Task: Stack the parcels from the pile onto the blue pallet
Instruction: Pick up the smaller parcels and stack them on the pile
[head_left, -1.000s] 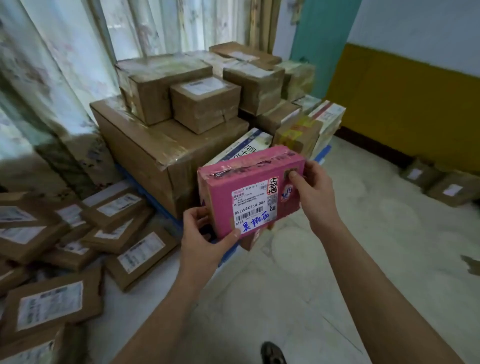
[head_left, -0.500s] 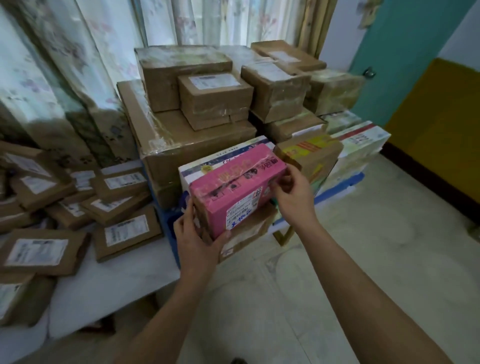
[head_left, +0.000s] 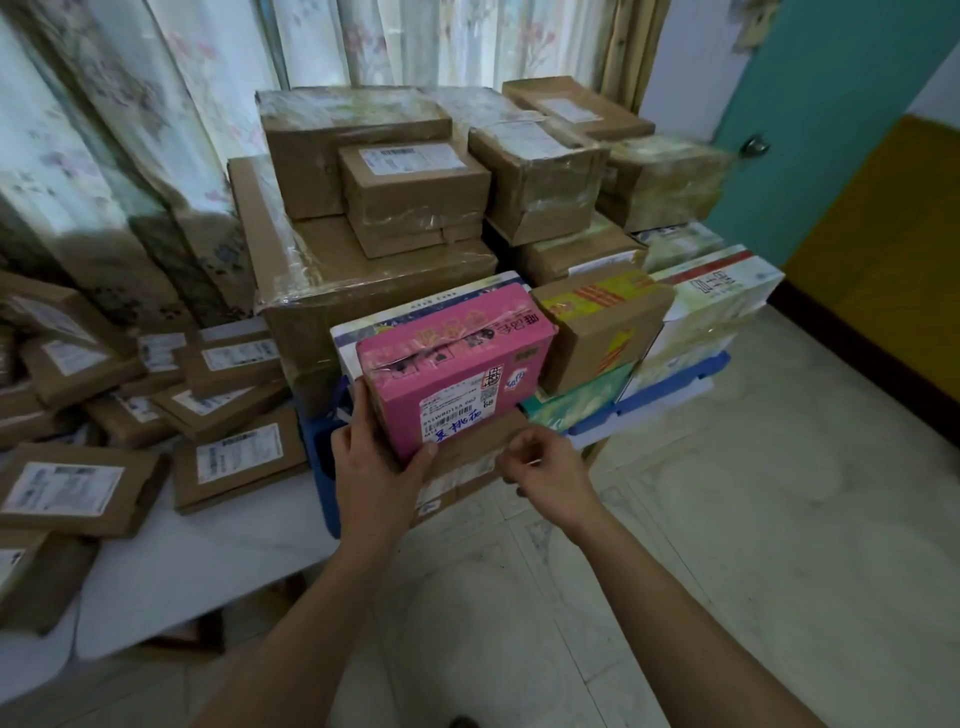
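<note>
The blue pallet (head_left: 670, 387) is carrying a wide stack of boxes at the far middle; the pile (head_left: 156, 415) of flat brown parcels is lying at the left. The pink parcel (head_left: 457, 358) is sitting on the stack's near edge, likely light and stiff, its tape slippery, best taken by its side walls. The left hand (head_left: 376, 462) is gripping its near-left corner, while the right hand (head_left: 550, 473) is hanging loosely curled, holding nothing

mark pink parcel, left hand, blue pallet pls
pink parcel (head_left: 457, 364), head view, front-top edge.
left hand (head_left: 371, 467), head view, back of hand.
blue pallet (head_left: 670, 387), head view, right front edge.
</note>
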